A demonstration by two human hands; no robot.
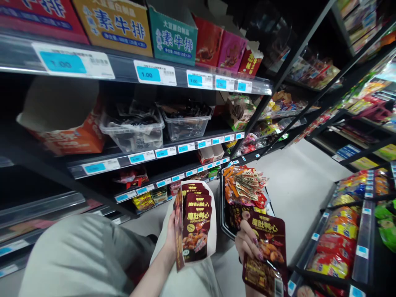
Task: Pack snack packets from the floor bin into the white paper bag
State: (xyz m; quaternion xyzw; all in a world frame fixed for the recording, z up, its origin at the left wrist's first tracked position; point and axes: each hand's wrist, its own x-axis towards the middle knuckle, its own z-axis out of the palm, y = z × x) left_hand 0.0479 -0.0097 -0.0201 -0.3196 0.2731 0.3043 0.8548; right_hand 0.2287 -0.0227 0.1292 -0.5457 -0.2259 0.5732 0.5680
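Observation:
My left hand [171, 234] grips an open display box [210, 231] from behind; it holds a row of dark red snack packets [196, 218] labelled "duck heart". My right hand [247, 244] holds a couple of the same dark red packets [266, 251], fanned out lower right. Both hands are low in the view, above my knees in grey trousers [83, 255]. Just behind the hands stands a black basket [223, 214] piled with orange and red snack packets [244, 185].
Black store shelving [130, 159] runs along the left with clear plastic bins [133, 130], cartons [117, 22] and blue price tags [148, 73]. More shelves of coloured packets [340, 231] line the right. A pale aisle floor [297, 181] lies between them.

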